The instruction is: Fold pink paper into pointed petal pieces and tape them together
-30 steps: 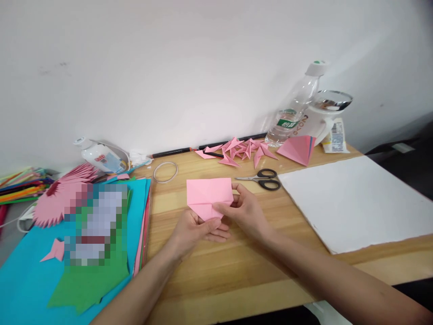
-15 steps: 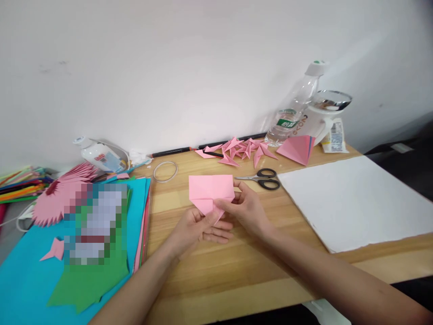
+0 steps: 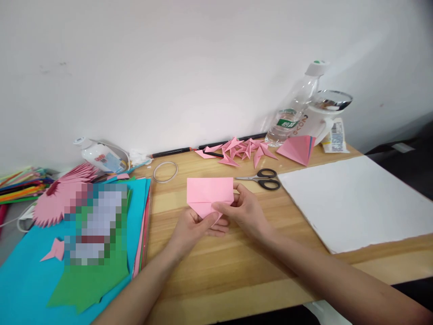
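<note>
A folded piece of pink paper (image 3: pixel 209 189) is held up over the wooden table, with a straight top edge and lower corners slanting in to a point. My left hand (image 3: pixel 194 228) grips its lower tip, thumb in front and fingers behind. My right hand (image 3: pixel 245 210) pinches the right side, with the thumb lying across the front near the middle crease. The fingers behind the paper are partly hidden. Just beyond the right hand lie black-handled scissors (image 3: pixel 265 179). Several folded pink paper pieces (image 3: pixel 240 149) sit in a pile by the wall.
A white board (image 3: pixel 361 207) lies at right. Behind it stand a plastic bottle (image 3: pixel 287 119), a white mug (image 3: pixel 320 119) and a pink paper cone (image 3: pixel 297 150). At left are blue paper (image 3: pixel 30 275), green paper (image 3: pixel 84 289), a pleated pink piece (image 3: pixel 61 203) and a tape roll (image 3: pixel 165 172).
The pink paper has tilted to face me more squarely and sits slightly lower. My right thumb has shifted a little left and down across its front; both hands keep their hold.
</note>
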`<state>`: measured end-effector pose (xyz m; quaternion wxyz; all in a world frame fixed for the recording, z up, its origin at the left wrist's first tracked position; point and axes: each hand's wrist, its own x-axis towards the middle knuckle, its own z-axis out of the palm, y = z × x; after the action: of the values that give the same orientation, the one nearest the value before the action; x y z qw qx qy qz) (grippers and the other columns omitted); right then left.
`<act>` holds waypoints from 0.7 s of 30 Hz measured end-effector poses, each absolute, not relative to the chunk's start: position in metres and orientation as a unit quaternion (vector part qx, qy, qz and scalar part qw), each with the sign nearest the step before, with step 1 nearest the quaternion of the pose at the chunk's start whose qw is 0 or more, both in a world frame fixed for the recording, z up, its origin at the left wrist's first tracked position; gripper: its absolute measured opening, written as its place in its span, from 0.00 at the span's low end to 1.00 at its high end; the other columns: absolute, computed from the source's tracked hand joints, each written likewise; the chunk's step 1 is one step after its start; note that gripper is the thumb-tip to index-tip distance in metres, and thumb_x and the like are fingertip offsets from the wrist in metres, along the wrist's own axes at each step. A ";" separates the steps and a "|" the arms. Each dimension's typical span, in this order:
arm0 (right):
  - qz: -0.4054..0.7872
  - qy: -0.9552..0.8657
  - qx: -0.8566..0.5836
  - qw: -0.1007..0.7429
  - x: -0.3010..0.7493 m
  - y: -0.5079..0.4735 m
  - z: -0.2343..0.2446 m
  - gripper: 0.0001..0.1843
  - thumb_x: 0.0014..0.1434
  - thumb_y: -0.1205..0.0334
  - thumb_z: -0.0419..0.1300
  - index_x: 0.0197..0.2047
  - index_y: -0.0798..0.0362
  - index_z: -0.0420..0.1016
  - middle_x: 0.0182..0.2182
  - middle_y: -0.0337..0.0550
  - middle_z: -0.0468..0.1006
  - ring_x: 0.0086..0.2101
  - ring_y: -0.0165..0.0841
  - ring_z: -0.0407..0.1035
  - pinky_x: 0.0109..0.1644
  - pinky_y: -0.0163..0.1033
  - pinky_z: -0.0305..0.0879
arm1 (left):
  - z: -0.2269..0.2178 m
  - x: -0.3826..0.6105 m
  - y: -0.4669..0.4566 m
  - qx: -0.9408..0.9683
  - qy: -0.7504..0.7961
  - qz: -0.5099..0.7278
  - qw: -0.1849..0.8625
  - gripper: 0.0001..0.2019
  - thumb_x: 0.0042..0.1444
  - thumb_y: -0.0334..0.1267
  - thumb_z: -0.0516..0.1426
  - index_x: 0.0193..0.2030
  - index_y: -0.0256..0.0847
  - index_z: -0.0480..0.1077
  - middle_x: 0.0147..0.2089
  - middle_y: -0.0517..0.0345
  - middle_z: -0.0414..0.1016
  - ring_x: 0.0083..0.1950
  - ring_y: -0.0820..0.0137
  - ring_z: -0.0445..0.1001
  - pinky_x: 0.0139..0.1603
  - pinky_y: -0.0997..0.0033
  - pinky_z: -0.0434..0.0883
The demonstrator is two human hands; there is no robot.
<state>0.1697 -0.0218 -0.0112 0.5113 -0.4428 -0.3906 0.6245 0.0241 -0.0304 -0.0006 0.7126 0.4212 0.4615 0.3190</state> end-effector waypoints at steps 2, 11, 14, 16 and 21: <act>0.631 -0.383 -0.435 0.516 0.169 -0.022 -0.010 0.26 0.41 0.62 0.68 0.42 0.54 0.62 0.33 0.45 0.78 0.30 0.35 0.73 0.32 0.38 0.69 | 0.001 0.025 -0.030 0.425 0.479 0.333 0.693 0.16 0.45 0.43 0.62 0.37 0.32 0.75 0.31 0.47 0.80 0.31 0.62 0.78 0.34 0.65 0.76; 0.672 -0.379 -0.402 0.493 0.174 -0.017 -0.009 0.22 0.41 0.60 0.68 0.39 0.55 0.66 0.33 0.44 0.78 0.31 0.33 0.72 0.35 0.38 0.69 | -0.003 0.017 -0.028 0.424 0.476 0.358 0.682 0.16 0.48 0.41 0.61 0.39 0.29 0.75 0.36 0.41 0.79 0.33 0.62 0.78 0.34 0.67 0.76; 0.688 -0.371 -0.393 0.485 0.178 -0.014 -0.008 0.22 0.40 0.58 0.69 0.37 0.55 0.68 0.30 0.42 0.78 0.28 0.31 0.71 0.34 0.38 0.68 | -0.003 0.015 -0.026 0.441 0.475 0.374 0.663 0.14 0.48 0.40 0.61 0.38 0.29 0.75 0.37 0.42 0.79 0.33 0.62 0.78 0.34 0.67 0.76; 0.692 -0.363 -0.395 0.483 0.180 -0.013 -0.007 0.23 0.38 0.58 0.70 0.37 0.55 0.68 0.28 0.41 0.77 0.26 0.31 0.71 0.34 0.38 0.67 | -0.002 0.015 -0.025 0.451 0.480 0.380 0.650 0.14 0.48 0.40 0.61 0.36 0.30 0.76 0.36 0.44 0.79 0.32 0.62 0.78 0.33 0.67 0.76; 0.698 -0.352 -0.394 0.482 0.182 -0.012 -0.007 0.26 0.34 0.59 0.72 0.37 0.55 0.69 0.29 0.41 0.78 0.27 0.31 0.71 0.36 0.38 0.66 | 0.002 0.017 -0.024 0.464 0.499 0.378 0.627 0.13 0.47 0.41 0.61 0.35 0.32 0.77 0.33 0.48 0.80 0.30 0.62 0.78 0.35 0.65 0.76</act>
<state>0.1818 -0.0115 -0.0073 0.4825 -0.3945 -0.3524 0.6982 0.0168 -0.0242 0.0022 0.6267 0.4636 0.4994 0.3781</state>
